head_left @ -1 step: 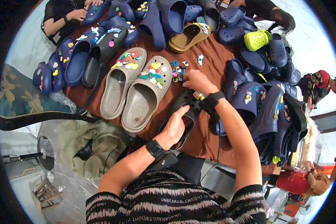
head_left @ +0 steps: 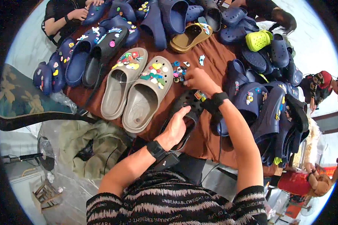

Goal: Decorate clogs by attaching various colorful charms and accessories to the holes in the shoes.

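Note:
My left hand point(head_left: 173, 129) is closed around the side of a black clog point(head_left: 183, 100), its thumb lying over the opening's edge. A colourful charm point(head_left: 200, 96) sits on the clog's upper, close to my right wrist. My right hand point(head_left: 201, 80) is just beyond the clog's toe, fingers drawn together at the edge of a small pile of loose shoe charms point(head_left: 179, 70). Whatever those fingertips may hold is hidden. To the left lie two grey clogs, one point(head_left: 114, 93) beside the other point(head_left: 166, 75), both with colourful charms on their uppers.
Brown cloth point(head_left: 210, 144) covers the table. Navy clogs point(head_left: 75, 63) crowd the left and far sides, more point(head_left: 268, 108) are heaped at the right. A tan clog point(head_left: 187, 39) and a lime clog point(head_left: 258, 40) lie farther back. Other people's hands point(head_left: 78, 14) show at far left.
My right hand and wrist have shifted very slightly, staying beside the loose charms. The left hand and the black clog look the same.

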The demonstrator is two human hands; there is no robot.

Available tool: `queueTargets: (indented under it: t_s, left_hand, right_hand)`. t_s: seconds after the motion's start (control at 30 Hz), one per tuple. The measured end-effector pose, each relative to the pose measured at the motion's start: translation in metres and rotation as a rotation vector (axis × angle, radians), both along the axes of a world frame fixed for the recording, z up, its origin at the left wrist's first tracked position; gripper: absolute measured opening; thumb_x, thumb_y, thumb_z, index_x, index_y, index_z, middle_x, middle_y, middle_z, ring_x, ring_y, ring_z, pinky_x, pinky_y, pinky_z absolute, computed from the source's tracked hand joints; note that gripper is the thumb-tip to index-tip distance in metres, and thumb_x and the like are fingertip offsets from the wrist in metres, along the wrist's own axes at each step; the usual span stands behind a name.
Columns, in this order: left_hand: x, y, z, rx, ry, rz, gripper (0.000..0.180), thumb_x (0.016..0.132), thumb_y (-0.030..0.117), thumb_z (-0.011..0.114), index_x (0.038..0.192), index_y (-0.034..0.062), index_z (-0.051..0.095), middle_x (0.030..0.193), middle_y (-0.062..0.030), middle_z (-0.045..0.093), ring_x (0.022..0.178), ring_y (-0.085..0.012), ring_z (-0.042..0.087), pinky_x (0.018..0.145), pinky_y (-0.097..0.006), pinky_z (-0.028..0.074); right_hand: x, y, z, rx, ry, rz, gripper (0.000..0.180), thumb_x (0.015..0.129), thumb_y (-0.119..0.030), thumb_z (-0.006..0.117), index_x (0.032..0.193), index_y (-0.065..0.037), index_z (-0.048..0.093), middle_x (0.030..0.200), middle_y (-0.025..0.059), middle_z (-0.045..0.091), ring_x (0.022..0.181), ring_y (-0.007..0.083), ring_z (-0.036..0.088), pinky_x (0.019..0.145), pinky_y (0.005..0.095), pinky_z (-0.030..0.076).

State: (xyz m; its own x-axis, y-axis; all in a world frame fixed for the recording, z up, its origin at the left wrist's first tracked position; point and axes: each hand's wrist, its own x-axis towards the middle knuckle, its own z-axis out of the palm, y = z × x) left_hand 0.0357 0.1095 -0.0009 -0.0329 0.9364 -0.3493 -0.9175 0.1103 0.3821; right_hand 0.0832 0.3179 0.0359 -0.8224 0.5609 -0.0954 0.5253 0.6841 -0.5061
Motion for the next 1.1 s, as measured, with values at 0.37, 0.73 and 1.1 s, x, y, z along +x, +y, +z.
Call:
queueTargets:
  t_s: [0.37, 0.73, 1.1]
  left_hand:
    - [0.001, 0.002, -0.003, -0.017, -0.009, 0.016, 0.030, 0.096, 0.027, 0.058, 0.120, 0.0098, 0.058, 0.110, -0.0016, 0.063, 0.098, -0.0141, 0.058, 0.088, -0.031, 0.046]
    - [0.001, 0.001, -0.001, -0.047, -0.024, 0.012, 0.027, 0.095, 0.025, 0.060, 0.119, 0.0116, 0.058, 0.109, -0.0007, 0.062, 0.098, -0.0143, 0.058, 0.088, -0.031, 0.046]
    - [0.002, 0.000, -0.001, -0.049, -0.026, -0.033, 0.027, 0.098, 0.024, 0.057, 0.121, 0.0098, 0.058, 0.112, -0.0010, 0.062, 0.104, -0.0137, 0.057, 0.092, -0.031, 0.045]
  right_hand:
    - [0.034, -0.026, 0.026, -0.542, 0.123, 0.007, 0.019, 0.089, -0.018, 0.070, 0.086, 0.000, 0.068, 0.079, 0.0039, 0.069, 0.072, 0.0116, 0.061, 0.068, 0.0291, 0.050]
    - [0.027, -0.031, 0.018, -0.232, -0.022, 0.090, 0.020, 0.082, -0.018, 0.072, 0.083, 0.000, 0.064, 0.074, 0.0079, 0.067, 0.070, 0.0157, 0.061, 0.065, 0.0333, 0.048]
    - [0.022, -0.052, 0.015, 0.359, -0.049, 0.103, 0.027, 0.075, -0.022, 0.074, 0.090, -0.003, 0.062, 0.089, 0.0136, 0.064, 0.084, 0.0359, 0.063, 0.073, 0.0454, 0.049]
